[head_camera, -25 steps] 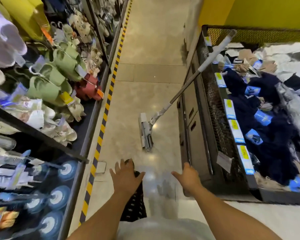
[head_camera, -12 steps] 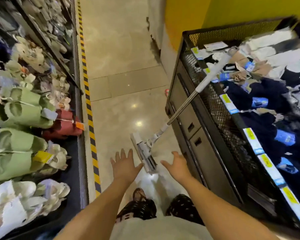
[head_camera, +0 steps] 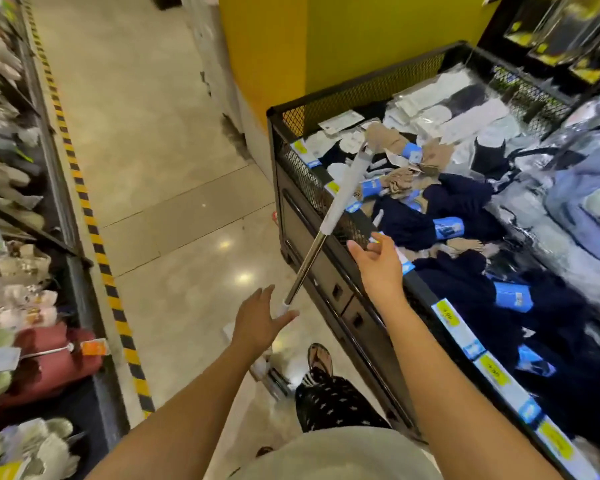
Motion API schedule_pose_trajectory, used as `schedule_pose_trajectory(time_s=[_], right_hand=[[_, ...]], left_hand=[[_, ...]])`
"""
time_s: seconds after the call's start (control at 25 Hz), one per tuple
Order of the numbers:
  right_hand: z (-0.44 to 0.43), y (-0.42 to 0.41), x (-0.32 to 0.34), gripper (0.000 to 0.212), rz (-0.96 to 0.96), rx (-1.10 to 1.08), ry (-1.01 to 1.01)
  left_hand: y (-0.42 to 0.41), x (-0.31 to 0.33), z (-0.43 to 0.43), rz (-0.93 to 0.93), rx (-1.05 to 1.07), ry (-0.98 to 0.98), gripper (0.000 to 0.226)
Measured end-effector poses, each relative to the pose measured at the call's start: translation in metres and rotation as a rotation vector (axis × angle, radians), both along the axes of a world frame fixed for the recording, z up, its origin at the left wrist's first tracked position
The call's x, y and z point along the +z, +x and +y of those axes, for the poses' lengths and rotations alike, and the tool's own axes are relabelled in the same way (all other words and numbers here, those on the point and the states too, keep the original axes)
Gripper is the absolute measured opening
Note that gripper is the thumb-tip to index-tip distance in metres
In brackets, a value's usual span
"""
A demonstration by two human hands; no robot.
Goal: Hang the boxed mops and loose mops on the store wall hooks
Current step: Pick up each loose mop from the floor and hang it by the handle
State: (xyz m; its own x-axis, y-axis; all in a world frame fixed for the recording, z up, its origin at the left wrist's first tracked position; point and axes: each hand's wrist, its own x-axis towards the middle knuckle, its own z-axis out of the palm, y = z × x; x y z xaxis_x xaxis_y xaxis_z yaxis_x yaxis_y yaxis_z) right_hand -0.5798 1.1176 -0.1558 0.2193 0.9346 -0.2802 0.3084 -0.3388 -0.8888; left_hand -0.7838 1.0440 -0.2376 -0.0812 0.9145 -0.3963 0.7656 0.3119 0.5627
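in the shop aisle, the loose mop [head_camera: 340, 195] leaned on the mesh bin [head_camera: 361, 95], head on the floor by the person's feet, so it seemed not yet picked up, let alone hung, and no wall hooks showed. the left hand [head_camera: 257, 323] was spread open by the lower shaft and the right hand [head_camera: 378, 268] open beside its middle, neither gripping anything. the bin held loose navy and beige socks [head_camera: 465, 202] and clear-wrapped pairs [head_camera: 447, 109].

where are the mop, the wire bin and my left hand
mop [head_camera: 343, 188]: head view, on the white grip of its handle.
wire bin [head_camera: 361, 98]: head view, on the mesh of its far wall.
left hand [head_camera: 257, 322]: head view, on the back of the hand.
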Motion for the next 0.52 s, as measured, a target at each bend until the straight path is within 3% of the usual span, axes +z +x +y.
schedule_pose_trajectory(time_s=[0.12,0.32,0.44,0.48,0.52], right_hand=[[0.058,0.015,0.015,0.059,0.001,-0.009,0.014],[0.126,0.018,0.012,0.053,0.124,0.060,-0.050],[0.145,0.011,0.002,0.033,0.086,0.140,-0.004],[0.148,0.010,-0.003,0.030,0.075,0.141,0.001],[0.150,0.010,-0.004,0.028,0.057,0.140,-0.003]], left_hand=[[0.013,0.022,0.072,-0.163,0.024,0.014,0.081],[0.035,0.037,0.173,-0.283,0.034,0.014,0.062],[0.051,0.036,0.201,-0.371,-0.009,-0.013,0.021],[0.057,0.036,0.205,-0.391,-0.041,-0.023,0.012],[0.062,0.035,0.208,-0.398,-0.050,-0.031,0.020]])
